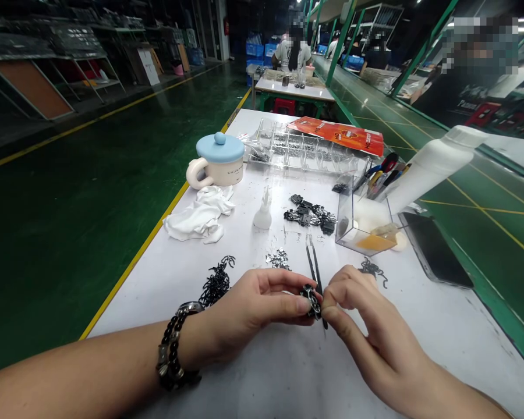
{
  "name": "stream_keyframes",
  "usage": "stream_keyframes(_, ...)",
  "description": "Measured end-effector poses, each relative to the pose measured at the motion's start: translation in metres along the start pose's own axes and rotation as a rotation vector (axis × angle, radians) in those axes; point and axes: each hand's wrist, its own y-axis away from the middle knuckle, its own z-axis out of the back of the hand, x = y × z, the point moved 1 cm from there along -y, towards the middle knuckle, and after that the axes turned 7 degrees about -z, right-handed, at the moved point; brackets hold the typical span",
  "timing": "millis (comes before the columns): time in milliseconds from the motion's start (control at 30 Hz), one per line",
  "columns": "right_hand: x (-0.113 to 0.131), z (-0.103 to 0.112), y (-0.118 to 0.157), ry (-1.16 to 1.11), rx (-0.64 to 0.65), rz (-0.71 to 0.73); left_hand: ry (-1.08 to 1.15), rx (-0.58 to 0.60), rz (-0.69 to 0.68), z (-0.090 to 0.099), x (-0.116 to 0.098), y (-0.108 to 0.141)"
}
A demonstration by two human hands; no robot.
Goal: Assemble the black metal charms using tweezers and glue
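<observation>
My left hand [262, 302] grips a small black part with silvery metal edges [311, 301] between thumb and fingers. Close against its right side, the thumb and forefinger of my right hand [358, 314] are pinched together; what lies between them is hidden. Tweezers [311, 256] lie on the table just behind both hands, partly covered. Left of my left hand is a heap of black curved pieces [216, 282], and beyond it sit small silvery pieces [278, 258]. More black parts [311, 214] are piled farther back. A few thin black pieces [373, 269] lie behind my right hand.
A white dropper bottle [262, 212], a white cloth [201, 214] and a lidded mug [220, 163] stand left. A compartment tray [305, 148] with an orange packet [338, 134] lies at the back. Right are a clear tool box [362, 227], a white bottle [436, 166] and a phone [436, 247].
</observation>
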Motion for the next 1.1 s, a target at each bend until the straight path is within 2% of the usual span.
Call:
stream_keyframes(167, -0.003, -0.001, 0.0, -0.085, -0.087, 0.023, 0.046, -0.007, -0.002, -0.002, 0.0, -0.001)
stream_keyframes(433, -0.004, -0.009, -0.001, -0.242, -0.127, -0.088, 0.06, -0.004, -0.026, -0.004, 0.001, 0.001)
stream_keyframes(1100, -0.003, -0.005, 0.001, -0.065, -0.275, 0.2, 0.052, 0.005, -0.056, -0.004, 0.001, 0.002)
